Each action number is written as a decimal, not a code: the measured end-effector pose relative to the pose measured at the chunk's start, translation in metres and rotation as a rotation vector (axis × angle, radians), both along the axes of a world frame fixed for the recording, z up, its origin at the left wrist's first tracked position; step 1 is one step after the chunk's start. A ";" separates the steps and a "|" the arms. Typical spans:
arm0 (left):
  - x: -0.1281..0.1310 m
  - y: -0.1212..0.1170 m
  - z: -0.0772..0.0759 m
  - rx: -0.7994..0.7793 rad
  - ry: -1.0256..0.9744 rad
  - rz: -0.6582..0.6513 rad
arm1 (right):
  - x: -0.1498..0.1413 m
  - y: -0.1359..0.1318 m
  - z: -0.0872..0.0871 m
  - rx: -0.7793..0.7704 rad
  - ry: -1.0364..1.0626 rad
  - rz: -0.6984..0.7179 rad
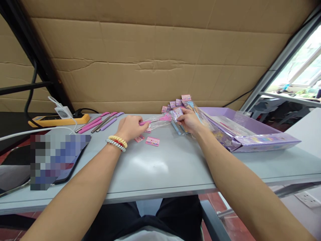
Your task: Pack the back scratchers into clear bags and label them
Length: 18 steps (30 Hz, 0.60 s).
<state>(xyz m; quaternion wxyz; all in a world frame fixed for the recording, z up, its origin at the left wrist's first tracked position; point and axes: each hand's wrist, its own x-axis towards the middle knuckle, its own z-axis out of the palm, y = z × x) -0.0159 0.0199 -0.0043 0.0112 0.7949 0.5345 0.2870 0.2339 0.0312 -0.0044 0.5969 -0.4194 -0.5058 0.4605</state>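
Observation:
My left hand [131, 127] is closed around the handle of a pink back scratcher [165, 117] with a claw-shaped head. A clear plastic bag [157, 124] surrounds the scratcher's head. At the bag's right end, my right hand [189, 120] pinches a small printed card [177, 114] together with the plastic. Loose pink cards [152, 141] lie on the table beside my left hand, one partly under the bag. Behind my right hand is a pile of bagged scratchers [193, 106] with printed header cards, some with blue parts.
Loose scratchers [91, 126] with pink and purple handles lie at the left. A purple box [265, 142] holding plastic bags stands at the right. A phone [72, 167], a yellow power strip [82, 119] and a white cable are on the left. Cardboard [150, 50] walls the back.

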 end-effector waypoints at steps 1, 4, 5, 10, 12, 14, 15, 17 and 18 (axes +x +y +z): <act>0.000 0.000 0.000 -0.004 0.002 0.002 | 0.000 0.000 0.000 0.003 -0.002 0.005; 0.000 0.000 0.000 -0.015 0.008 0.003 | 0.001 0.001 -0.002 0.011 -0.001 0.024; 0.000 0.000 0.001 -0.016 0.009 0.004 | 0.001 0.002 -0.002 0.016 0.002 0.031; 0.000 0.000 0.001 -0.025 0.012 0.010 | 0.003 0.003 -0.003 0.033 -0.003 0.047; 0.000 0.000 0.001 -0.031 0.003 0.010 | 0.003 0.002 -0.004 0.035 -0.005 0.044; 0.000 0.000 0.001 -0.033 -0.008 0.013 | 0.002 0.002 -0.003 0.032 0.004 0.039; 0.000 0.000 0.001 -0.034 -0.014 0.015 | 0.001 0.001 -0.003 0.027 0.013 0.035; 0.000 0.000 0.001 -0.040 -0.023 0.017 | 0.000 0.000 -0.001 0.017 0.036 0.022; 0.000 0.000 0.001 -0.042 -0.026 0.018 | 0.000 -0.001 0.000 0.010 0.045 0.017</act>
